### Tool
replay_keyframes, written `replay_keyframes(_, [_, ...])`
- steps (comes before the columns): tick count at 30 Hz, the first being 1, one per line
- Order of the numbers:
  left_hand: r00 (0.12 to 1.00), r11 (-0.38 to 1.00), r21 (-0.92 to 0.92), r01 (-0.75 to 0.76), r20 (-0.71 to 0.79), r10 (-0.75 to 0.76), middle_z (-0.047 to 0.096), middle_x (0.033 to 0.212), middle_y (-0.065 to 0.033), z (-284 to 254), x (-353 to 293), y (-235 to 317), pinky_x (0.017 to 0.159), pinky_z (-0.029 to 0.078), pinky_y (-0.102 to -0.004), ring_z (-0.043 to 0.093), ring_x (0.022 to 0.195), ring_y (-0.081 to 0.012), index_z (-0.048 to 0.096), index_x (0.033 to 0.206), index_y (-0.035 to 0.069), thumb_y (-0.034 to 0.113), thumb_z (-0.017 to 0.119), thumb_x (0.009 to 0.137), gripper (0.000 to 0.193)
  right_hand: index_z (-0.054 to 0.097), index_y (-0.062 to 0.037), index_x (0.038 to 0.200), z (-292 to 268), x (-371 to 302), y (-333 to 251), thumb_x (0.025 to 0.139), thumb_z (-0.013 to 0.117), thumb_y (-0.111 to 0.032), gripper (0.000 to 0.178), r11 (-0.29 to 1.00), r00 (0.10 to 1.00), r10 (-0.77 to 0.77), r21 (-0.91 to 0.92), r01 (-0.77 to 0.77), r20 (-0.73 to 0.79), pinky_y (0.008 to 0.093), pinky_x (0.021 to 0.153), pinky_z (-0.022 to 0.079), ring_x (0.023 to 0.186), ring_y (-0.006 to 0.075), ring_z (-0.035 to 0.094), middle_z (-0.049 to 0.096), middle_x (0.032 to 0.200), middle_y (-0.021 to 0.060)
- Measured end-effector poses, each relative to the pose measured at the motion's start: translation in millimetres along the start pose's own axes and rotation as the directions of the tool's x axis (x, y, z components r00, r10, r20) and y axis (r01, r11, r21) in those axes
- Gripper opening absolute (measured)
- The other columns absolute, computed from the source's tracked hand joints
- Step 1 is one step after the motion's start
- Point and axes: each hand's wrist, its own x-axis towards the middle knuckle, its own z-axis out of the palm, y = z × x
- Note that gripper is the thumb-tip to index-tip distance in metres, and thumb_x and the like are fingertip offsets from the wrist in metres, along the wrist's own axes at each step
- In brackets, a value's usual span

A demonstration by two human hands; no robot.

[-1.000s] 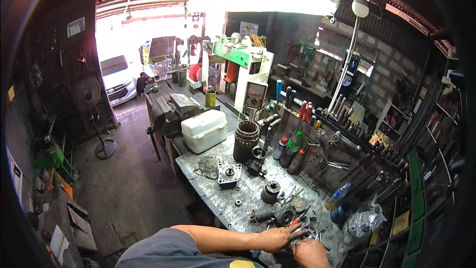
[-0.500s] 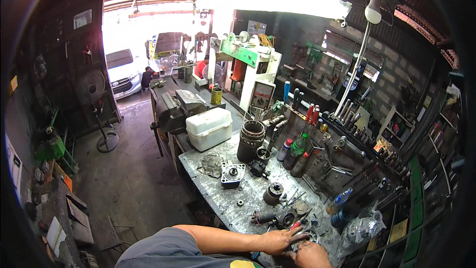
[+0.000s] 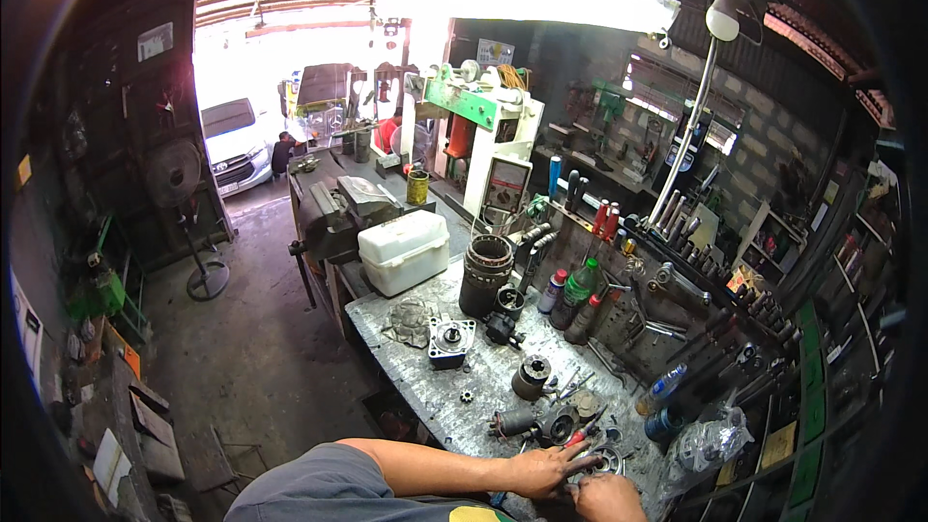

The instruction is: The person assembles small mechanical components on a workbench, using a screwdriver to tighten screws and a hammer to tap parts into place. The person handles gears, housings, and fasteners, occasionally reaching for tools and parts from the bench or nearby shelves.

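Note:
At the near edge of the metal-topped bench, my left hand (image 3: 543,472) reaches in with fingers stretched toward a round, ring-shaped metal part (image 3: 609,459). Close beside it, my right hand (image 3: 611,499) is curled with the fingers bent; whatever it grips is hidden. A tool with a red handle (image 3: 576,439) lies just beyond the left fingers. Next to that is a dark cylindrical motor-like part (image 3: 515,422) with a round housing (image 3: 558,424). A small gear (image 3: 467,396) and a short dark cylinder (image 3: 532,377) stand farther off.
A square-flanged metal part (image 3: 450,340), a tall dark cylinder (image 3: 486,275) and a white plastic box (image 3: 404,252) stand farther along the bench. Bottles (image 3: 581,285) line its right side, beside a rack of hand tools (image 3: 681,285). A clear plastic bag (image 3: 710,445) lies at right.
The whole view has shifted slightly to the left. Both hands stay at the ring-shaped part, with only a slight change in the right hand's position.

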Motion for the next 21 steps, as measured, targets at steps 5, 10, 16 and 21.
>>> replay_keyframes(5, [0.999, 0.999, 0.017, -0.034, -0.030, 0.034, 0.022, 0.179, -0.0329, 3, 0, -4, 0.096, 0.063, -0.0492, 0.072, 0.117, -0.0445, 0.021, 0.178, 0.016, 0.025, 0.084, 0.085, 0.113, 0.075, -0.0033, 0.110, 8, -1, -4, 0.100, 0.061, -0.019, 0.023, 1.000, 0.999, -0.009, -0.027, 0.010, 0.031, 0.0471, 0.072, 0.064, 0.082, 0.0350, 0.078, 0.077, 0.093, 0.0201])
replay_keyframes(10, [0.993, 0.999, -0.004, -0.044, -0.113, 0.043, 0.022, 0.179, -0.0331, 5, 0, -2, 0.101, 0.061, -0.0497, 0.071, 0.118, -0.0451, 0.021, 0.178, 0.016, 0.029, 0.086, 0.085, 0.114, 0.073, -0.0008, 0.108, 2, -8, -10, 0.098, 0.061, -0.015, 0.021, 0.988, 0.991, -0.063, -0.151, 0.045, -0.117, 0.0451, 0.072, 0.064, 0.083, 0.0333, 0.078, 0.076, 0.093, 0.0193])
replay_keyframes(16, [1.000, 1.000, -0.021, -0.004, -0.012, 0.003, 0.021, 0.179, -0.0327, -1, -1, -1, 0.105, 0.059, -0.0509, 0.069, 0.123, -0.0474, 0.021, 0.178, 0.016, 0.032, 0.087, 0.086, 0.114, 0.073, 0.0010, 0.111, -3, -3, -8, 0.098, 0.063, -0.013, 0.022, 0.998, 0.997, 0.050, 0.024, -0.051, 0.051, 0.0458, 0.073, 0.064, 0.085, 0.0336, 0.077, 0.076, 0.095, 0.0195])
replay_keyframes(21, [1.000, 0.999, -0.042, 0.006, -0.020, -0.007, 0.021, 0.179, -0.0321, 1, -2, 0, 0.104, 0.060, -0.0517, 0.068, 0.124, -0.0484, 0.022, 0.178, 0.016, 0.030, 0.087, 0.086, 0.114, 0.073, -0.0006, 0.105, 2, -9, -16, 0.097, 0.063, -0.013, 0.018, 0.993, 0.970, -0.108, -0.076, 0.094, -0.217, 0.0452, 0.072, 0.064, 0.083, 0.0346, 0.077, 0.076, 0.096, 0.0210])
